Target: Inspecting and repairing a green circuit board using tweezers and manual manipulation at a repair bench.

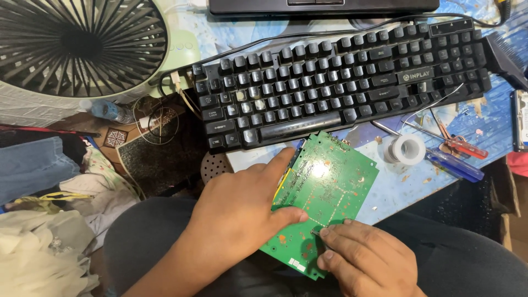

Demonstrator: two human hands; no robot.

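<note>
1. The green circuit board (324, 192) lay tilted, its far corner on the table edge (396, 187) just below the black keyboard (341, 77), its near part over the person's lap.
2. The left hand (242, 214) clamped the board's left edge: the index finger stretched along that edge toward the keyboard, the thumb pressed flat across the board's face, the other fingers out of sight beneath.
3. The right hand (366, 256) sat at the board's near right edge, fingers bunched close together, their tips touching the surface beside a small metallic bit; whether they pinched it I could not tell.
4. To the right of the board lay a roll of solder wire (406, 148), a blue-handled screwdriver (454, 165) and a red-handled tool (465, 147).
5. A pale fan (82, 49) stood well left of the keyboard, with heaped cloth (44, 231) left of the board.
6. To do this well, I judged the left hand should hold the board steady against the lap, thumb clear of the worked spot.
7. The right fingertips should work gently, as a slip could bend small parts or tip the board off the table edge.
</note>
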